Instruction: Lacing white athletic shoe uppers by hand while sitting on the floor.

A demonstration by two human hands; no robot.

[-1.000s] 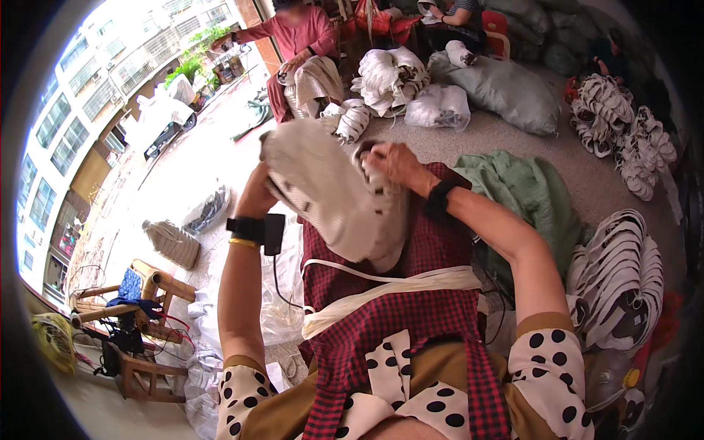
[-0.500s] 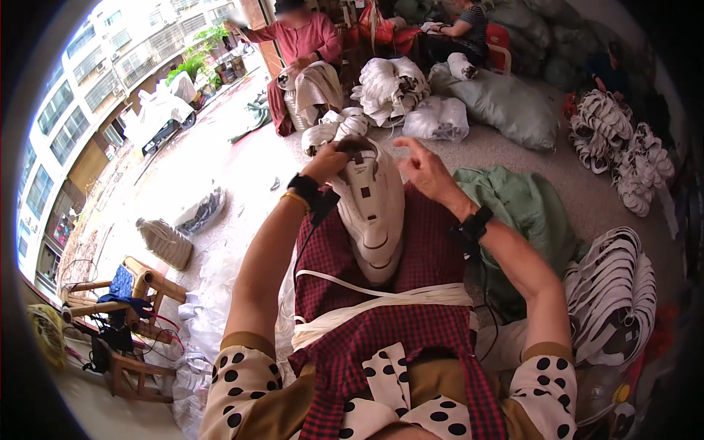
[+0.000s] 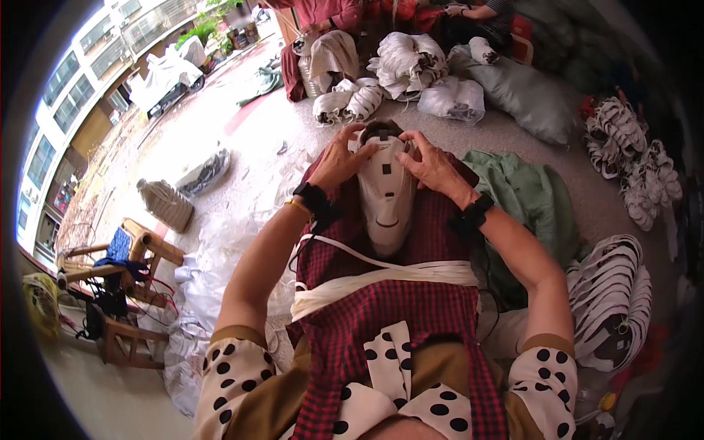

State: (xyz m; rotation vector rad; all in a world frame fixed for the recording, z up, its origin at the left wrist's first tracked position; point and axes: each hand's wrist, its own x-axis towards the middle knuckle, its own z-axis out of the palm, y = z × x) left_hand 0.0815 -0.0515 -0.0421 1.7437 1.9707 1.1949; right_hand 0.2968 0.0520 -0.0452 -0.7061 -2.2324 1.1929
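Observation:
On my lap, over a red-and-black checked apron (image 3: 367, 308), lies a white shoe upper (image 3: 386, 192). Its rounded toe points toward me and its dark opening faces away. My left hand (image 3: 343, 158) grips the left side of the opening, thumb on top and fingers around the edge. The right side is held by my right hand (image 3: 431, 165), its thumb and forefinger pressing near the rim. A bundle of white cords (image 3: 381, 280) lies across my lap nearer to me, with one strand looping up at its left. The inside of the upper is mostly hidden.
Beyond are tied bundles of white uppers (image 3: 411, 64) and a stuffed grey sack (image 3: 513, 95). A green cloth sack (image 3: 524, 202) and stacked uppers (image 3: 610, 301) lie right. Left are clear plastic sheets (image 3: 220, 286) and a bamboo chair (image 3: 158, 249). Two people sit at the back.
My right hand, raised off the upper before, has come down onto its right side. My left hand has shifted its hold at the opening. The view has tilted slightly downward.

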